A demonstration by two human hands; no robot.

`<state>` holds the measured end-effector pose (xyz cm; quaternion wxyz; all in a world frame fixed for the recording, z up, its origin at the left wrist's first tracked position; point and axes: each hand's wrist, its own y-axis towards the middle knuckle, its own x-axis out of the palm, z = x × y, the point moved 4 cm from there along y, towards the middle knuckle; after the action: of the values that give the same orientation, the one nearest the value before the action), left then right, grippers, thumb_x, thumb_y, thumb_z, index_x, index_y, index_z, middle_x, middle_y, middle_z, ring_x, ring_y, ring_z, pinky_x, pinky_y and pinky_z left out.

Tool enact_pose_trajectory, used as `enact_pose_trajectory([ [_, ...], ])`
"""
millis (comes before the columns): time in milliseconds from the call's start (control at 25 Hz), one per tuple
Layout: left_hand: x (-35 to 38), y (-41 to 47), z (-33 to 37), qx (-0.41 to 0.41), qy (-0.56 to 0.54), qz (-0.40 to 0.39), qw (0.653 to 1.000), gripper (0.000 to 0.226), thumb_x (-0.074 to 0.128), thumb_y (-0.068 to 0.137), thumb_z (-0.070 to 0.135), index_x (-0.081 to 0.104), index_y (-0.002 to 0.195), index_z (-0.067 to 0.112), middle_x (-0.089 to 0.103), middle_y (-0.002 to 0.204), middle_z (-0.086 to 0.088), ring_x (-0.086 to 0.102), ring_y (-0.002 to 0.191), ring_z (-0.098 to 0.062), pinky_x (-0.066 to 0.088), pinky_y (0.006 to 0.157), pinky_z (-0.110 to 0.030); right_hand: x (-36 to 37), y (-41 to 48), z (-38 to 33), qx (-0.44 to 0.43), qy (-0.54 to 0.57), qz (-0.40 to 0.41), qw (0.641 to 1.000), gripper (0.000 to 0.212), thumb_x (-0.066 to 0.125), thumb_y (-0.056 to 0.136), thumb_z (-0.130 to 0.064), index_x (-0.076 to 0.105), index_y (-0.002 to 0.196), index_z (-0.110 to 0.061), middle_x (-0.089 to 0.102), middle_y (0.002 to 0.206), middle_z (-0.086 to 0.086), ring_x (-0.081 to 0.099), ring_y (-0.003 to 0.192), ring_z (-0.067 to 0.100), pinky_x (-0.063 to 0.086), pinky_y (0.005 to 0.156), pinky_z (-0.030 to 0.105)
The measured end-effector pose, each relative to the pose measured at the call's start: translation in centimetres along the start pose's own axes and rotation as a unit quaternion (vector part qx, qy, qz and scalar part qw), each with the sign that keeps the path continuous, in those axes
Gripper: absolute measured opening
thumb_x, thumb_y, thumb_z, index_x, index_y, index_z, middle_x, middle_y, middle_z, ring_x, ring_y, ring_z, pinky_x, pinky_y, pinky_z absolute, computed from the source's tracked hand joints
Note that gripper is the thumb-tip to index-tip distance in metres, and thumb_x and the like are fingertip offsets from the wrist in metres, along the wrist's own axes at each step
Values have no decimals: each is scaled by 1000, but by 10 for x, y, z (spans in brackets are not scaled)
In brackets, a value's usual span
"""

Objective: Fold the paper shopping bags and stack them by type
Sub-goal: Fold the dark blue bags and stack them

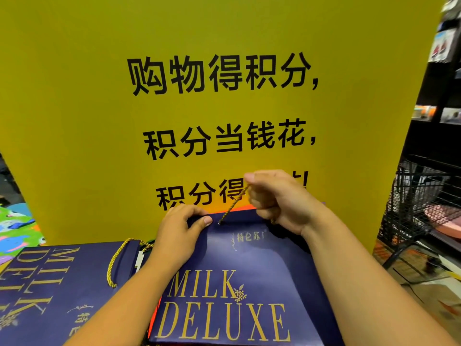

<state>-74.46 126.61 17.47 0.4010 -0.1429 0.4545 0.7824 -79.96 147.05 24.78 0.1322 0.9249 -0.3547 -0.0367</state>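
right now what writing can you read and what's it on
"购物得积分,": big yellow sign board
"积分当钱花,": same board
"积分得": same board, rest behind right hand
"MILK DELUXE": near navy paper bag
"特仑苏": same bag
"MILK": sideways, left navy paper bag, rest cut off
shelf labels: blurred

Head view — close, forward-down
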Motion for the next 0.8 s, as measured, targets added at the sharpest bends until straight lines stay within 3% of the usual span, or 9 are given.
enact_pose_trajectory([
  [80,-3,2,3,8,-6,3,1000,14,73,87,27,64,88,37,60,91,20,52,97,-11,37,78,-23,-9,3,5,-5,92,63,994,47,63,90,-24,34,53,-27,20,51,-8,13,47,10,13,42,17],
  [240,-3,2,6,10,-7,-2,1000,17,72,88,26,61,88,38,57,92,23,51,96,-11,36,79,-28,-7,4,8,-18,117,62,991,42,60,83,-22,33,51,-28,21,48,-9,13,46,11,14,43,18],
  [360,-1,0,8,44,-1,8,999,22,70,90,19,55,86,35,53,91,19,50,93,-10,35,78,-25,-6,-10,-20,-61,45,13,997,40,55,90,-37,53,54,-18,43,50,-1,38,52,18,39,56,30],
  [440,-2,-4,9,61,-37,10,997,30,65,93,12,48,85,35,53,94,14,49,94,-2,35,79,-14,-17,-21,-42,-61,-109,53,991,55,44,96,-57,76,78,-16,72,77,2,65,84,18,47,88,36],
  [480,-3,-4,9,68,-51,14,996,32,63,93,9,46,85,35,53,97,10,48,99,3,35,82,-10,-28,-27,-48,-46,-187,103,976,57,39,94,-63,79,91,-21,76,95,-3,66,102,12,44,97,36],
  [600,-7,-3,6,54,-64,31,996,31,61,94,4,48,83,30,53,107,2,45,106,9,29,88,-2,-71,-44,-49,-10,-325,234,916,44,52,91,-61,66,122,-33,60,129,-12,52,125,8,40,100,26],
  [640,-9,-1,4,43,-70,41,996,28,61,94,4,50,82,28,53,107,0,46,107,3,29,87,-4,-83,-51,-42,19,-336,246,909,56,61,85,-64,58,131,-33,54,135,-9,50,126,9,41,99,26],
  [720,-15,5,-1,7,-95,74,993,23,61,94,3,53,81,21,54,105,-3,50,107,-13,30,84,-12,-98,-63,-19,70,-269,187,942,86,77,68,-67,48,139,-29,53,139,-3,55,124,11,48,97,30],
  [800,-23,10,-5,-14,-116,103,988,27,61,93,2,53,79,23,55,99,-2,53,102,-21,31,80,-18,-89,-69,3,101,-162,84,978,79,81,70,-42,49,139,-20,63,134,3,63,118,20,55,93,36],
])
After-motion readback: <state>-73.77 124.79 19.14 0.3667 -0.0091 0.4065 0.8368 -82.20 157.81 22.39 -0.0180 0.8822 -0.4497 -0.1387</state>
